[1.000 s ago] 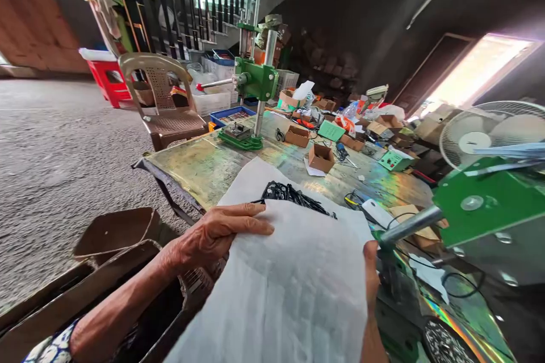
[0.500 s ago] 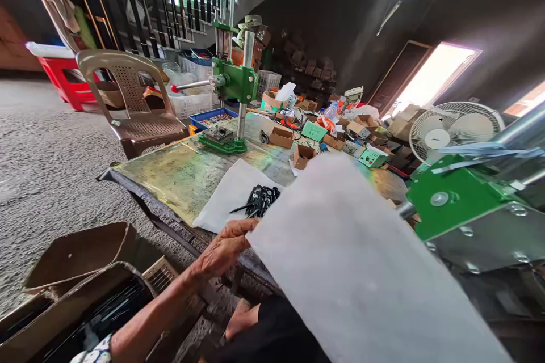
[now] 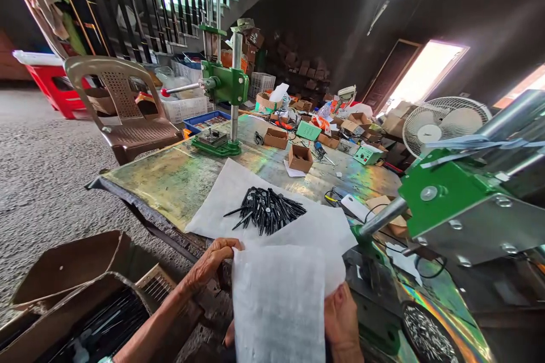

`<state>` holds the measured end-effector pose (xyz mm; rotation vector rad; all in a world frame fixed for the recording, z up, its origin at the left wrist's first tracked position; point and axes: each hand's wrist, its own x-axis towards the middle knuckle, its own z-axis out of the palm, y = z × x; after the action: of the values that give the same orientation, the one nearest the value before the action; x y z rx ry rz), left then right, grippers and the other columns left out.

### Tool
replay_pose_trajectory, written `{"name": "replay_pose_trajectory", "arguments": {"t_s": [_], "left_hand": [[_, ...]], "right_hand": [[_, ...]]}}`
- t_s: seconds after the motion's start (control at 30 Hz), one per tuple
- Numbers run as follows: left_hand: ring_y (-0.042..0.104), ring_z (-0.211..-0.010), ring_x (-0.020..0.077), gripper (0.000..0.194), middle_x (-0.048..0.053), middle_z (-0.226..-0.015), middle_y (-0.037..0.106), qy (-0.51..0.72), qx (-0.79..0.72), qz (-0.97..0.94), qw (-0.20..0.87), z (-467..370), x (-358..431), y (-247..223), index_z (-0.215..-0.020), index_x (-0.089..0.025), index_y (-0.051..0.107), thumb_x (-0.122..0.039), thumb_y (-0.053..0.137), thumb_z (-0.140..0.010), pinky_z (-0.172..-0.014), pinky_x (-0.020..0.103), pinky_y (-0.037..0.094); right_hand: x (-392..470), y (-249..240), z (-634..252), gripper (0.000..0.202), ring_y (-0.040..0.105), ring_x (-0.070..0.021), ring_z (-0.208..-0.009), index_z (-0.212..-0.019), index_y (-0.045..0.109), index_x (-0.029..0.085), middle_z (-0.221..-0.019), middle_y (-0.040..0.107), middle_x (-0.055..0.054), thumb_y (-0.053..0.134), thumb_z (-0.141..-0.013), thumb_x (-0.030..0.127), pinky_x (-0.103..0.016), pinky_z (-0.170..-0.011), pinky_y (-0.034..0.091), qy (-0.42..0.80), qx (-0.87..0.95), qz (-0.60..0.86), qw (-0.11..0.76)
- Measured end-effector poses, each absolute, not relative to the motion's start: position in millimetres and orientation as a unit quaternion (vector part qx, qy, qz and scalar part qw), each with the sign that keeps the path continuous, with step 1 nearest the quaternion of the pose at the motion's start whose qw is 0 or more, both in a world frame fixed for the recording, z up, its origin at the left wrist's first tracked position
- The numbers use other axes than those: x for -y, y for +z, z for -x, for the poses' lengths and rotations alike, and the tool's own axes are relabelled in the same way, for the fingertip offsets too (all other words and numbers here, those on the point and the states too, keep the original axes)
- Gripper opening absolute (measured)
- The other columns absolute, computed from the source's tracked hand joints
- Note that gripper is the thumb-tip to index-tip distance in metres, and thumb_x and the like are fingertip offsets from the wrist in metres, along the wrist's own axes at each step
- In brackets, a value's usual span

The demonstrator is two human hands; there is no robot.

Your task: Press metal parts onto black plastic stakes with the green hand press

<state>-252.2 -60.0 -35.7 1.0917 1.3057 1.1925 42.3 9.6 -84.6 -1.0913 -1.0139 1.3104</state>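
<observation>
A white sheet (image 3: 279,300) hangs at the front edge of the table, between my two hands. My left hand (image 3: 221,252) pinches its upper left corner. Closed at the sheet's right side is my right hand (image 3: 342,315), its fingertips partly behind the material. Beyond them, a pile of thin black parts (image 3: 268,210) lies on another white sheet (image 3: 213,198) spread on the table. The front of that lower sheet is partly covered by the held one.
On the table (image 3: 157,176) stand a green press (image 3: 225,82) and a nearer green press (image 3: 447,193) at right. Small cardboard boxes (image 3: 300,157), a phone (image 3: 356,207) and a bowl of small metal parts (image 3: 428,334) are around. Open cartons (image 3: 68,266) sit lower left.
The held sheet has come down and toward me, uncovering the black pile and the near press's base. My right hand has come into view at its right side.
</observation>
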Motion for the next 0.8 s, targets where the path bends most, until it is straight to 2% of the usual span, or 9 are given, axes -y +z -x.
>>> {"name": "replay_pose_trajectory", "arguments": {"t_s": [0.07,0.13,0.2,0.27,0.33,0.43,0.5,0.7,0.8], "left_hand": [[0.035,-0.059,0.0111,0.018,-0.003,-0.058,0.043,0.441,-0.568,-0.509,0.473,266,57,-34,-0.062,-0.016,0.054,-0.028,0.041,-0.064,-0.057,0.023,0.03],[0.037,-0.06,0.012,0.019,-0.003,-0.058,0.043,0.41,-0.592,-0.53,0.447,277,53,-32,-0.062,-0.017,0.052,-0.03,0.039,-0.063,-0.059,0.024,0.031],[0.042,-0.062,0.013,0.019,-0.002,-0.059,0.044,0.41,-0.608,-0.533,0.422,284,48,-30,-0.063,-0.017,0.051,-0.03,0.036,-0.062,-0.061,0.024,0.034],[0.043,-0.061,0.0133,0.018,-0.002,-0.058,0.045,0.414,-0.627,-0.532,0.391,290,44,-30,-0.061,-0.018,0.049,-0.029,0.034,-0.06,-0.061,0.025,0.035],[0.042,-0.059,0.0127,0.017,-0.002,-0.057,0.043,0.41,-0.65,-0.537,0.348,294,40,-30,-0.06,-0.018,0.046,-0.028,0.033,-0.057,-0.06,0.024,0.034],[0.041,-0.061,0.0126,0.016,-0.002,-0.059,0.044,0.4,-0.662,-0.566,0.286,299,36,-33,-0.058,-0.018,0.044,-0.026,0.031,-0.054,-0.06,0.023,0.033],[0.042,-0.062,0.0128,0.016,-0.002,-0.06,0.045,0.384,-0.669,-0.575,0.272,302,34,-36,-0.058,-0.018,0.045,-0.025,0.031,-0.055,-0.06,0.023,0.034],[0.045,-0.061,0.0139,0.023,-0.001,-0.06,0.05,0.343,-0.724,-0.516,0.303,306,33,-50,-0.062,-0.018,0.053,-0.025,0.033,-0.055,-0.058,0.023,0.038],[0.045,-0.057,0.0129,0.025,0.0,-0.06,0.051,0.344,-0.734,-0.464,0.357,306,44,-41,-0.064,-0.016,0.055,-0.026,0.035,-0.055,-0.057,0.024,0.041]], "right_hand": [[-10,-83,-41,0.037,0.065,-0.0251,-0.089,-0.081,0.072,0.026,-0.089,0.071,-0.005,0.064,-0.073,0.061,-0.043,-0.088,0.049,0.683,0.246,0.424,0.541],[-9,-77,-38,0.04,0.063,-0.0246,-0.097,-0.088,0.072,0.027,-0.1,0.07,-0.004,0.063,-0.074,0.063,-0.046,-0.093,0.045,0.754,0.12,0.383,0.521],[-8,-70,-35,0.048,0.061,-0.0251,-0.1,-0.093,0.071,0.027,-0.106,0.069,-0.005,0.056,-0.077,0.069,-0.048,-0.092,0.044,0.782,0.077,0.352,0.509],[-8,-65,-32,0.055,0.061,-0.026,-0.101,-0.094,0.071,0.025,-0.107,0.068,-0.006,0.055,-0.074,0.074,-0.049,-0.089,0.047,0.79,0.081,0.34,0.503],[-9,-63,-27,0.053,0.061,-0.0252,-0.099,-0.094,0.07,0.025,-0.105,0.069,-0.006,0.066,-0.067,0.07,-0.044,-0.083,0.05,0.782,0.109,0.355,0.501],[-13,-63,-20,0.041,0.062,-0.0215,-0.093,-0.088,0.07,0.024,-0.1,0.069,-0.002,0.086,-0.054,0.041,-0.036,-0.076,0.052,0.745,0.155,0.395,0.515],[-15,-65,-16,0.04,0.062,-0.0197,-0.09,-0.084,0.069,0.022,-0.095,0.07,-0.001,0.089,-0.05,0.027,-0.033,-0.075,0.053,0.724,0.174,0.411,0.525],[-21,-85,-12,0.042,0.06,-0.0246,-0.1,-0.094,0.069,0.018,-0.1,0.068,-0.004,0.084,-0.057,0.033,-0.036,-0.079,0.053,0.664,0.25,0.459,0.534],[-21,-101,-12,0.043,0.062,-0.0261,-0.094,-0.092,0.07,0.015,-0.093,0.069,-0.006,0.079,-0.06,0.041,-0.039,-0.081,0.052,0.615,0.306,0.504,0.524]]}}
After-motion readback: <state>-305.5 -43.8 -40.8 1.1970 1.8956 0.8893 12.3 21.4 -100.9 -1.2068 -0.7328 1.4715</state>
